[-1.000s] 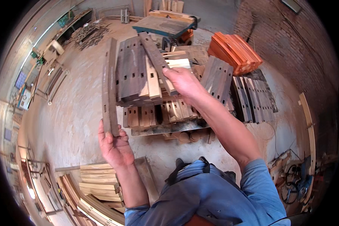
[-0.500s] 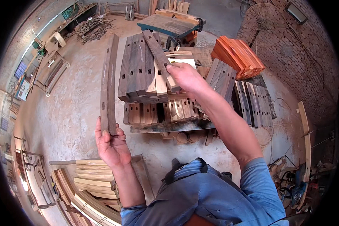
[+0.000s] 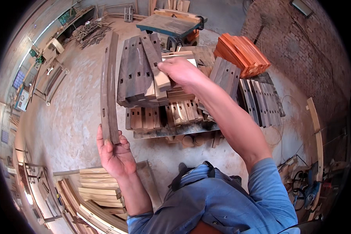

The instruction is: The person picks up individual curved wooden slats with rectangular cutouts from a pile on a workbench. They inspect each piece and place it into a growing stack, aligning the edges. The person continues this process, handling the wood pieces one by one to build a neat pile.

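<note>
My left hand (image 3: 117, 156) grips the lower end of a long dark wooden bar (image 3: 110, 89) with small rectangular mortises, held upright left of the stack. My right hand (image 3: 180, 73) is closed on the edge of a second mortised wooden bar (image 3: 154, 58), which lies aslant on top of the stack; its near end is pale. Under it, a stack of dark mortised bars (image 3: 132, 84) lies side by side. Below that stack sits a lower row of mortised bars (image 3: 144, 119) on a low platform (image 3: 163, 133). The right hand's fingertips are partly hidden.
Reddish-orange boards (image 3: 241, 54) are piled at the back right, with more dark bars (image 3: 261, 103) nearer. A saw table (image 3: 167, 26) stands behind. Pale wooden pieces (image 3: 99, 187) lie at lower left. A tall fan (image 3: 263, 19) stands by the brick wall.
My right hand has shifted slightly left with its bar, whose near end now lies over the stack's front. The left hand's bar has moved a little left and down, along with the view.
</note>
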A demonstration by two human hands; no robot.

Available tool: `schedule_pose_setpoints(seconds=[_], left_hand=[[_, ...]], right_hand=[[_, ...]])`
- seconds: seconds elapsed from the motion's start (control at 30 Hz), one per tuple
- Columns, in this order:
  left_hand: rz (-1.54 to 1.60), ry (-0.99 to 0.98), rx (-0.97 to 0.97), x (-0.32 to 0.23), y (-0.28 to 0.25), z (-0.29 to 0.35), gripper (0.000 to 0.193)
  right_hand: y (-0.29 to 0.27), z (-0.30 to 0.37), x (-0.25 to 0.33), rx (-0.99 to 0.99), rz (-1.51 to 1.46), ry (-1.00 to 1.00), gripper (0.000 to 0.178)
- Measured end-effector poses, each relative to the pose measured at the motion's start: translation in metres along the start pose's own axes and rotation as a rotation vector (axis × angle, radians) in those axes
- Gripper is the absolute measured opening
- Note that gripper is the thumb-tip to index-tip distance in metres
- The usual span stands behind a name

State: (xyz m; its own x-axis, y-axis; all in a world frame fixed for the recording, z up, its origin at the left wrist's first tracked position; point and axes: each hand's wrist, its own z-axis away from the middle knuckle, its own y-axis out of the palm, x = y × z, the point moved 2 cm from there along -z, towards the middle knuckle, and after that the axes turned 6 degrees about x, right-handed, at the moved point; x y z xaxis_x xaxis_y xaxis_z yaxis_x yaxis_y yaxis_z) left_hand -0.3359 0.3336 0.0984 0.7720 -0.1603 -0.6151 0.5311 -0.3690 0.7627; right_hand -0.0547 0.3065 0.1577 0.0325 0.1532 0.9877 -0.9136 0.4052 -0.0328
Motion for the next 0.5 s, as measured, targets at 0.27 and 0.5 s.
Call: schedule_pose_setpoints(seconds=[0.27, 0.5], left_hand=[[0.000, -0.070, 0.089, 0.018, 0.044, 0.027, 0.057], [-0.169, -0.473, 0.288, 0.109, 0.061, 0.079, 0.068]], right_hand=[[-0.025, 0.041, 0.003, -0.033, 0.235, -0.200, 0.037], [-0.023, 0.117, -0.090, 0.002, -0.398, -0.346, 0.058]])
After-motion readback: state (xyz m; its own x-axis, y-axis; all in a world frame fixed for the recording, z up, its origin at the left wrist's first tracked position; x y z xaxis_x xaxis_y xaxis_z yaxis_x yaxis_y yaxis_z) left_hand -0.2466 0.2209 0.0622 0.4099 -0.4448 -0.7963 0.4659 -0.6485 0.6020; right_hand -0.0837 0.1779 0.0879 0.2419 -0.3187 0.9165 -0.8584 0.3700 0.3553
